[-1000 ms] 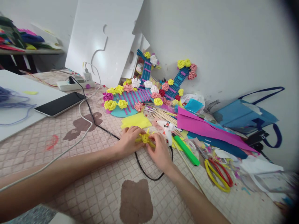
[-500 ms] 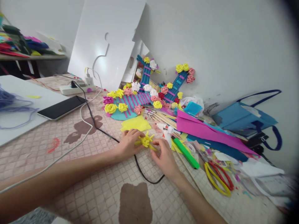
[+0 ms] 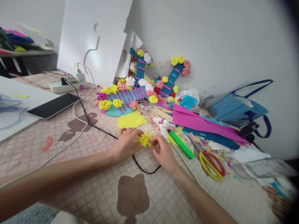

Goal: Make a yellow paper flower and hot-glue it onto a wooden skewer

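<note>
A yellow paper flower [image 3: 144, 139] with thin, spiky petals is held low over the table in my left hand [image 3: 127, 142], whose fingers close on its left side. My right hand [image 3: 164, 154] has thumb and index finger curled into a pinch at the flower's right edge, on a petal tip. Just behind my left hand lies a yellow paper sheet [image 3: 131, 119]. A white glue gun [image 3: 163, 127] rests behind my right hand, and a green cutter or marker-like stick [image 3: 181, 143] is to its right.
Flower-covered blue craft pieces [image 3: 128, 101] stand at the back. Scissors [image 3: 211, 165], magenta paper [image 3: 201, 123] and scraps crowd the right. A phone [image 3: 53, 106], a power strip [image 3: 68, 87] and cables [image 3: 102, 131] lie left; the black cable passes beneath my hands. A blue bag [image 3: 238, 107] sits far right.
The view has shifted slightly, so the scene sits further left and up. The flower has turned a little in my left hand, and my right fingers have curled tighter at its edge.
</note>
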Motion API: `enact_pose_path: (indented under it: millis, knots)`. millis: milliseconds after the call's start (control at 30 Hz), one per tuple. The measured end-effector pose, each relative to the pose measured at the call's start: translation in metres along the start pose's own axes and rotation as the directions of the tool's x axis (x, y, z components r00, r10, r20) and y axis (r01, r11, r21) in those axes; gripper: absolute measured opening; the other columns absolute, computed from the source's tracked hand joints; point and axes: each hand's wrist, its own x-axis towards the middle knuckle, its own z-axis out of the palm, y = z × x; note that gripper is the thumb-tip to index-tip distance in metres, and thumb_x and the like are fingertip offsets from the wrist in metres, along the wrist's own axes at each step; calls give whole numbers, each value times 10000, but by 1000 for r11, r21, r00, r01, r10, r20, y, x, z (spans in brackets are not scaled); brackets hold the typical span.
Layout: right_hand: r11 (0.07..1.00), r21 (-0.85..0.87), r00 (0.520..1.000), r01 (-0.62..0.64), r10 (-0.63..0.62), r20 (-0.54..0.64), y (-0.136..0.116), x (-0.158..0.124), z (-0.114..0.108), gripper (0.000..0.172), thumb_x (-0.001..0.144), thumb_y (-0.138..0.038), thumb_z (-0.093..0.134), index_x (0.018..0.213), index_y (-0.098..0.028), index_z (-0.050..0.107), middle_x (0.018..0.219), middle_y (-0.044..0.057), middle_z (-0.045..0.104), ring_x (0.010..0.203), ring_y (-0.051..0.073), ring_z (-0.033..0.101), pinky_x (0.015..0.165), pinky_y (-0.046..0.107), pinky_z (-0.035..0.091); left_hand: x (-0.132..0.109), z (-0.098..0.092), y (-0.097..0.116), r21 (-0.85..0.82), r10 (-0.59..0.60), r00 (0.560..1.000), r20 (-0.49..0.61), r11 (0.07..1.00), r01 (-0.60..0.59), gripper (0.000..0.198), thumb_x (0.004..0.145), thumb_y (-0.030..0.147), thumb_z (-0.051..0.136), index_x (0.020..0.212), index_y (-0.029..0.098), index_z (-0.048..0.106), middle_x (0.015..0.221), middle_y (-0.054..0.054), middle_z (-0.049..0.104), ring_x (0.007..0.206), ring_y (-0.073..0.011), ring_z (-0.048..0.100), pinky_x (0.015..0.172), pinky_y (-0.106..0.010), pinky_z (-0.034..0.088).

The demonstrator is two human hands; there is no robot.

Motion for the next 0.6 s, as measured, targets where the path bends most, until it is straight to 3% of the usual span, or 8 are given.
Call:
enact_pose_path:
  millis: [200,333,500,600]
  knots:
    - [998,46,998,-51,49,44,-2,-23,-22,177,756,-110,475,893,-214,515,871,30,576,797,167,537,702,298,451,-4,4,26,11,31,999,37,999,-31,287,790,217,598,1052,233,483,1057,-22,617,1036,-217,532,929,-403,268]
    - [980,159,993,-118,117,17,6,-29,-39,104,833,-250,502,912,-207,556,870,37,607,790,164,563,688,293,465,-1,12,30,31,33,998,56,999,-35,299,781,203,613,1049,228,482,1031,-9,622,1016,-218,544,921,-408,267]
    - [788,541,947,-295,318,52,25,-37,-55,278,916,-389,408,935,-186,596,903,66,639,734,149,602,604,276,485,2,18,29,42,29,998,64,999,-31,310,784,230,620,1060,239,480,1038,-19,626,1028,-225,541,930,-411,262]
    - [678,653,927,-339,359,108,34,-39,-59,330,913,-429,405,932,-177,617,893,76,658,724,153,619,575,275,494,2,21,29,33,22,999,25,999,-23,330,773,225,629,1066,246,480,1033,-11,627,1017,-218,547,932,-400,265]
